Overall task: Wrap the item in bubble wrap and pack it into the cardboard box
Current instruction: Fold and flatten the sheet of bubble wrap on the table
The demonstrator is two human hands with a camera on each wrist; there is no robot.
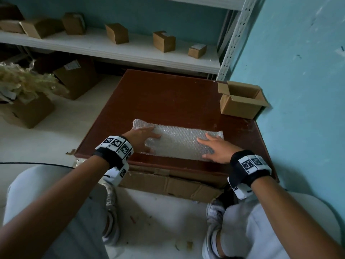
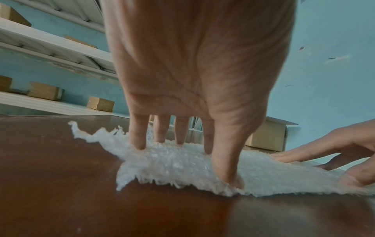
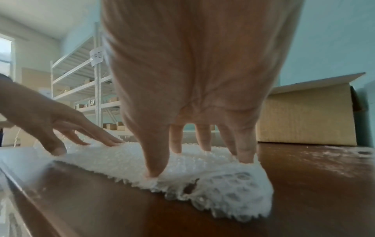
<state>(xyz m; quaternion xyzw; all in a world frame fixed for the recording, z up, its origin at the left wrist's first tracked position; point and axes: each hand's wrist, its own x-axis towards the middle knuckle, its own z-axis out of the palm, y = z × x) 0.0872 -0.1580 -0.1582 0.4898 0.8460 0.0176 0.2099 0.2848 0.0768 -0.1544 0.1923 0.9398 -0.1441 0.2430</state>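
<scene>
A sheet of clear bubble wrap [image 1: 177, 141] lies flat on the dark red-brown table [image 1: 168, 98], near its front edge. My left hand [image 1: 143, 139] presses on the sheet's left end with straight, spread fingers [image 2: 138, 141]. My right hand [image 1: 212, 148] presses on its right end the same way, fingers [image 3: 176, 144] straight. An open small cardboard box [image 1: 240, 100] stands at the table's back right corner, against the blue wall; it also shows as the box [image 3: 308, 118] in the right wrist view. No item to wrap shows on or under the bubble wrap [image 2: 182, 162].
White metal shelving [image 1: 112, 47] behind the table carries several small cardboard boxes. Larger boxes and a heap of crumpled packing material [image 1: 24, 83] sit on the floor at left. A flattened cardboard piece [image 1: 168, 184] lies under the table's front edge, by my knees.
</scene>
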